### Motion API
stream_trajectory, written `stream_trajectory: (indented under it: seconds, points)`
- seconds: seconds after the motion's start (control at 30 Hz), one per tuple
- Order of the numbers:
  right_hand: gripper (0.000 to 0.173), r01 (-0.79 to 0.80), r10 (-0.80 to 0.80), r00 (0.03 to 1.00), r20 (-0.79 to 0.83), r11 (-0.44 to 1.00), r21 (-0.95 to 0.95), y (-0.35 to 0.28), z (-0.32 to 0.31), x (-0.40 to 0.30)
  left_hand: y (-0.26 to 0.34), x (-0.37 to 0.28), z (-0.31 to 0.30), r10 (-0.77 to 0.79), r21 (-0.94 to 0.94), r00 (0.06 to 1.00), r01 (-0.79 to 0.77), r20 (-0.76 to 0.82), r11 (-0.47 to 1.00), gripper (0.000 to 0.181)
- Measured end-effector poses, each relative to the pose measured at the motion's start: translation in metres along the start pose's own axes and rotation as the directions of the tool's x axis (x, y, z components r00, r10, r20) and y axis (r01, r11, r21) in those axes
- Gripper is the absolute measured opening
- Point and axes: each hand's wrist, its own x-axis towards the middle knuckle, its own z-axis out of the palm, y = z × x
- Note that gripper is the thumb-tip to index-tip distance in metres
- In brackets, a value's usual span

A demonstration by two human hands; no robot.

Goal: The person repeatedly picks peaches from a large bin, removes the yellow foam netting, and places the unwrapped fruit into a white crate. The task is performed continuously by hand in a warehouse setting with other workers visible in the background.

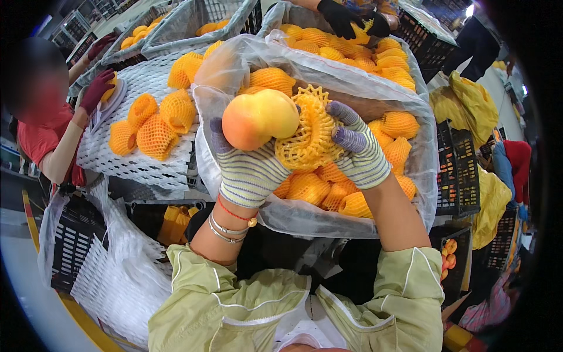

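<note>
A large yellow peach (259, 119) with an orange-red blush rests in my left hand (250, 171), cupped by the fingers and palm. My right hand (358, 145) grips a yellow foam fruit net (312, 132), bunched and open at its top rim, right beside the peach. Both hands wear striped knit gloves with purple-grey fingertips. Below them is a crate lined with translucent plastic film (396, 220). Inside it lie several net-wrapped fruits (310, 189). Part of the crate's contents is hidden behind my hands.
On the left, several netted fruits (158, 136) lie on white foam netting (96, 154). A co-worker in maroon gloves (96, 90) holds a fruit over a scale (110, 103). Across from me, black-gloved hands (347, 22) work above another lined crate (411, 48). Black crates (457, 171) stand at right.
</note>
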Motion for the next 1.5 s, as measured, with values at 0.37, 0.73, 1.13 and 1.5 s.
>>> stream_trajectory:
  seconds: [0.37,0.73,1.13,1.5]
  points:
    - [0.032,-0.016,0.015,1.000,0.023,1.000,0.010,-0.003,0.010,-0.008,-0.005,-0.013,-0.026,0.040,0.369,0.992,0.008,-0.121,0.930,0.073]
    - [0.028,0.126,-0.150,0.985,-0.082,0.961,-0.246,-0.001,0.005,-0.009,-0.011,0.004,-0.001,0.074,0.132,0.983,-0.052,-0.167,0.990,0.073]
    - [0.023,0.048,-0.062,0.995,-0.080,0.985,-0.165,0.006,0.012,-0.012,0.004,-0.016,-0.024,-0.254,-0.174,0.962,0.234,-0.097,0.956,0.067]
    - [0.020,0.086,-0.113,0.990,-0.081,0.956,-0.282,0.001,0.010,-0.012,0.000,-0.022,-0.018,-0.098,0.086,0.967,0.121,-0.234,0.989,0.079]
